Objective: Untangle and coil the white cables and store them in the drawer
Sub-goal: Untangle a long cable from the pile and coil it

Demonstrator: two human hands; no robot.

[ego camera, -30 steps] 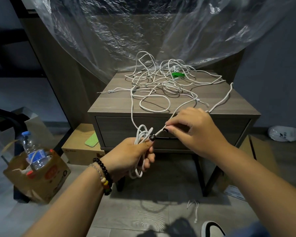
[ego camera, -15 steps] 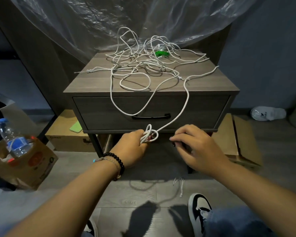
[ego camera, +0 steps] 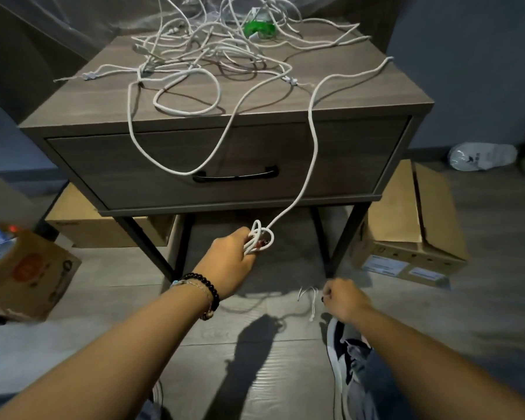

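Head view: left hand [ego camera: 231,262] low in front of the nightstand, fingers closed around a small coil of white cable [ego camera: 259,239], a few loops bunched at the fingertips. Right hand [ego camera: 341,298] lower and to the right, near the floor, curled loosely with fingertips just beside a short white cable end [ego camera: 311,301] lying on the floorboards; cannot tell whether actually pinching it. From the coil, one strand [ego camera: 311,131] climbing up over the front edge of the nightstand top [ego camera: 73,104] and running off toward its right side. Beyond that, the main tangle of white cables [ego camera: 206,50] heaped across the top, with a green object [ego camera: 259,30] buried near the back. Drawer [ego camera: 134,165] shut, black handle [ego camera: 235,176] untouched, a slack loop hanging down across its front.

To coil well: probably best to keep the loops pinned in the left hand, feed slack with the right in even turns, and draw gently so the strand slides out of the heap rather than cinching a knot. Worth watching the loop near the handle for snagging. Most of the task apparently ahead.
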